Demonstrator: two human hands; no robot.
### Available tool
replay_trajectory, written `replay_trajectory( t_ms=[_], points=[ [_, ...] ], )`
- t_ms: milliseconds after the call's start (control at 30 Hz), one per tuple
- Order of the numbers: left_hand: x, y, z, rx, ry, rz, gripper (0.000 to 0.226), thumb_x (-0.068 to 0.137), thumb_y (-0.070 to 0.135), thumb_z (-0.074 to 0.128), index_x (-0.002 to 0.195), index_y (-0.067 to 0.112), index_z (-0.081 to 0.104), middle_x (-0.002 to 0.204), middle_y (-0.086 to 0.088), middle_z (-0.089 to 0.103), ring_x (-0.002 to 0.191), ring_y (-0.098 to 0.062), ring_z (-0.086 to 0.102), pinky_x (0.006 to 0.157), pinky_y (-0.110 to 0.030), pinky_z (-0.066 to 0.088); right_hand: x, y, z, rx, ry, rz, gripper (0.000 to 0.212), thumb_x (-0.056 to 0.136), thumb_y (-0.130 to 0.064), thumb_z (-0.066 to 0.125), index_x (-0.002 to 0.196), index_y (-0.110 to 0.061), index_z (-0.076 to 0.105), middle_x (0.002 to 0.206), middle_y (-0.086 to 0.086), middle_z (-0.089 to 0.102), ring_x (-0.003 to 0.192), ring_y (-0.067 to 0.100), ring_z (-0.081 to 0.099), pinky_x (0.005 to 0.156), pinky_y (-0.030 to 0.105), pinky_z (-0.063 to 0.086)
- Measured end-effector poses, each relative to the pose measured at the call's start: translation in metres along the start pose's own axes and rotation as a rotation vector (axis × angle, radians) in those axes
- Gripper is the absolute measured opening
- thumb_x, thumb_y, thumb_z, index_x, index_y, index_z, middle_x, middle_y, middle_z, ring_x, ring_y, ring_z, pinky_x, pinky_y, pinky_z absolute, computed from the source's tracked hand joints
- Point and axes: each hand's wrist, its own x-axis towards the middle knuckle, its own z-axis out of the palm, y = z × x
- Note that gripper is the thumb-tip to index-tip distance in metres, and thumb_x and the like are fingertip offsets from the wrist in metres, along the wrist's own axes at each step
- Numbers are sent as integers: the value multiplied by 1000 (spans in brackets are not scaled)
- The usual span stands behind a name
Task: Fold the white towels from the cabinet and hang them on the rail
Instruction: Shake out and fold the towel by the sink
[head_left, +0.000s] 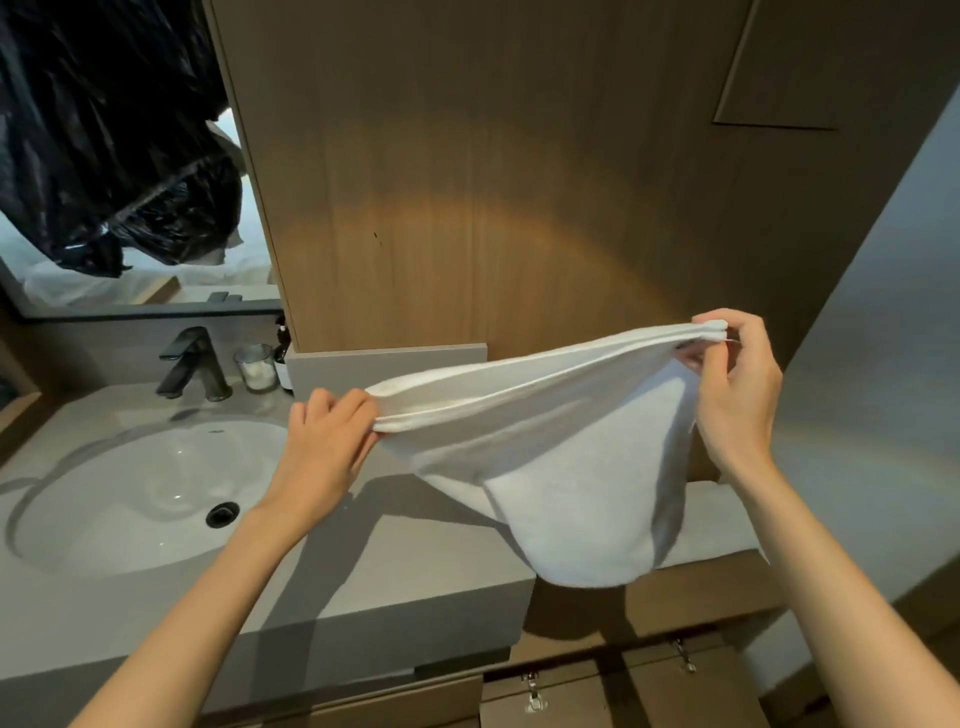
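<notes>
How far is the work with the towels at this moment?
Done: one white towel is doubled, its edges lying together. In hand: the left hand and right hand pinch its ends above the counter. Left: further folding and hanging; no rail is in view.

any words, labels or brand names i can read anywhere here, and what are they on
No text here can be read.
Dark bottle beside the glass: it has a pale label, too small and blurred to read.
White towel: no print or tag text shows.
Faucet: no marking shows.
</notes>
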Motion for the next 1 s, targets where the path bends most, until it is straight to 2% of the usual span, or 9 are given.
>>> replay_trajectory(
  t_ms=[67,133,200,300,433,567,667,833,1000],
  points=[
    [-6,1,-26,-41,126,155,2,90,15,53,89,16,54,95,2,62,79,-21,36,69,-30,19,-10,-10,-13,20,52,30,25,99,-5,40,108,-21,56,107,1,60,95,7,61,81,17,53],
    [-15,13,-51,-67,236,410,18,85,0,56,91,17,54,98,1,67,84,-24,44,70,-31,29,-20,-19,-25,29,73,51,28,97,-5,40,107,-24,56,106,0,60,97,12,61,83,25,55],
    [-29,32,-73,-49,241,640,23,87,-2,49,95,19,52,101,3,67,85,-22,47,72,-30,36,-31,-26,-33,-1,65,67,29,96,-4,40,105,-26,57,105,-3,60,99,14,61,85,29,54],
    [-53,50,-88,78,176,726,34,85,-7,41,98,23,50,86,4,59,77,-18,42,72,-28,31,-53,-33,-39,-36,55,105,26,96,-5,40,107,-21,57,105,-5,59,100,15,59,86,26,52],
    [-84,34,-81,51,28,550,18,99,22,35,92,22,52,82,1,54,75,-20,38,68,-31,31,-72,-36,-52,-25,116,158,33,92,-2,37,104,-25,58,107,1,62,96,11,60,85,31,54],
    [-114,19,-73,-71,-102,278,44,96,53,32,76,23,57,77,10,54,72,-14,40,64,-28,30,-90,-39,-58,-84,-15,120,28,95,-2,40,107,-16,60,105,1,63,92,13,61,80,25,52],
    [-127,10,-74,-198,-128,52,55,93,67,26,73,25,56,72,15,52,69,-11,40,63,-31,39,-105,-44,-54,-50,-95,124,25,98,-3,41,106,-17,60,100,5,64,82,19,64,70,19,52],
    [-134,-6,-91,-340,-82,-186,40,90,59,36,81,25,55,70,13,52,73,-15,43,65,-33,37,-135,-42,-42,-12,-173,202,23,100,-5,40,107,-17,58,85,6,62,59,8,59,57,15,50],
    [-127,-26,-92,-179,-125,-255,14,97,31,49,88,22,55,72,7,53,74,-17,45,58,-36,42,-158,-29,-16,44,-251,392,17,102,-10,42,109,-15,58,86,-1,63,57,9,64,53,18,55]
  ],
)
